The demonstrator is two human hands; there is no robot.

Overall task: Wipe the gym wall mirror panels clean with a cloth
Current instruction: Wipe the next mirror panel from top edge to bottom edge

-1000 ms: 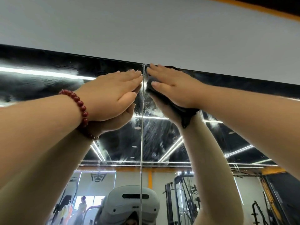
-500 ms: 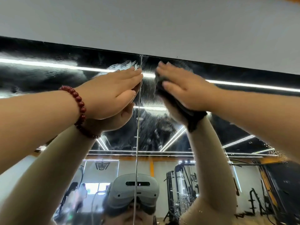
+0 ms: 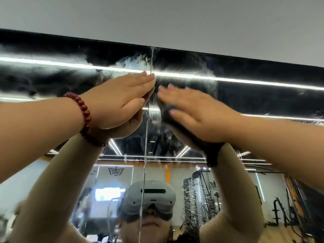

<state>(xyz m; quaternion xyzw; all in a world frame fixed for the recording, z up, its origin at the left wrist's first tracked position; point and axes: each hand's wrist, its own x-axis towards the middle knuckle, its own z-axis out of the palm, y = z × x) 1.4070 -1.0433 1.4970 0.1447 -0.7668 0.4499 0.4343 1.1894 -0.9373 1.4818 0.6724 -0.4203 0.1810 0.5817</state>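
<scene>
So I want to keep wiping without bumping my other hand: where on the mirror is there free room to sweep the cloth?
Free glass lies on the right panel, rightward from the right hand and its dark cloth, and between that hand and the top edge. It is crowded at the vertical seam, where the left hand presses flat, fingertips at the joint.

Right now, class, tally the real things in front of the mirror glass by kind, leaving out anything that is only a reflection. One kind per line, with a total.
Bare hands: 2 (left hand, right hand)
Dark cloths: 1 (dark cloth, pressed flat under the right hand)
Red bead bracelets: 1 (red bead bracelet, on the left wrist)
Mirror panels: 2 (left mirror panel, right mirror panel)
Total: 6
</scene>
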